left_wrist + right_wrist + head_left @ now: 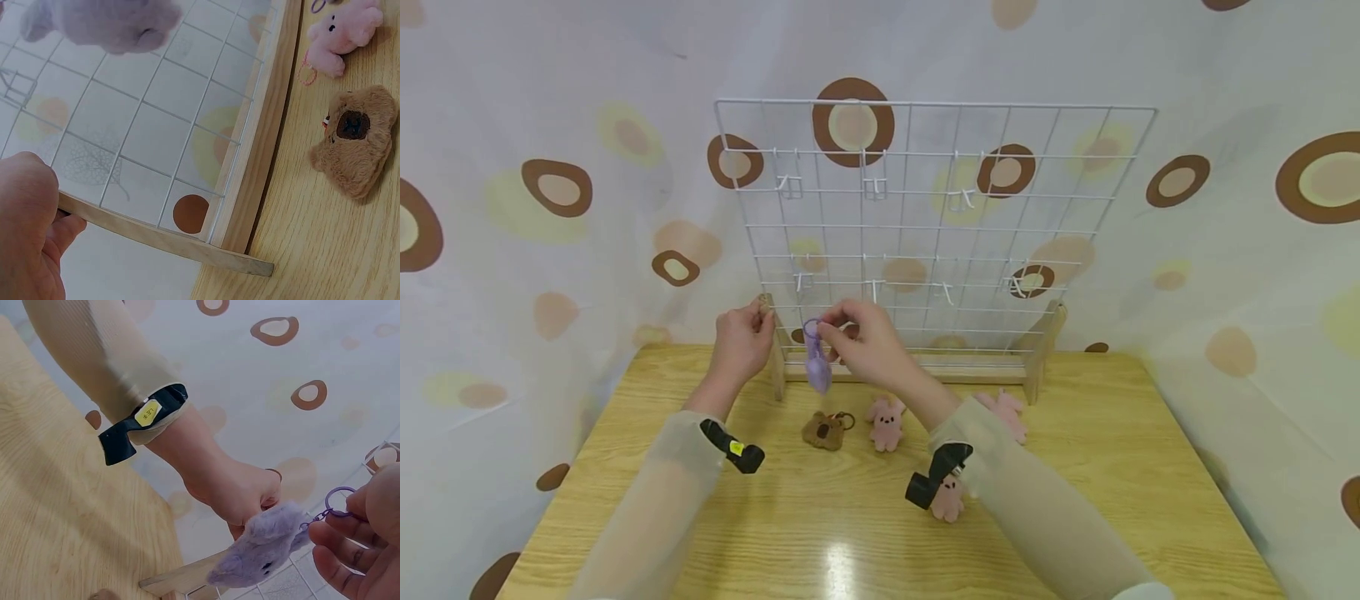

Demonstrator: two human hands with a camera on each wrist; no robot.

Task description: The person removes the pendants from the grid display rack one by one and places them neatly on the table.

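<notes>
My right hand [863,340] pinches the ring of a purple plush keychain [818,373], which dangles in front of the lower left of a white wire grid rack [910,225]. In the right wrist view the keychain's fuzzy body [259,547] hangs from a short purple chain. My left hand [743,340] grips the top of the rack's left wooden side post [775,358]; the left wrist view shows the thumb and fingers around that wood [162,239]. Several white hooks [875,187] are fixed on the grid in two rows.
On the wooden table lie a brown bear plush keychain [824,432] and pink plush keychains [886,423], one [947,500] partly hidden by the right wrist camera and another [1006,413] beside the right sleeve. A patterned curtain [550,375] stands behind the rack.
</notes>
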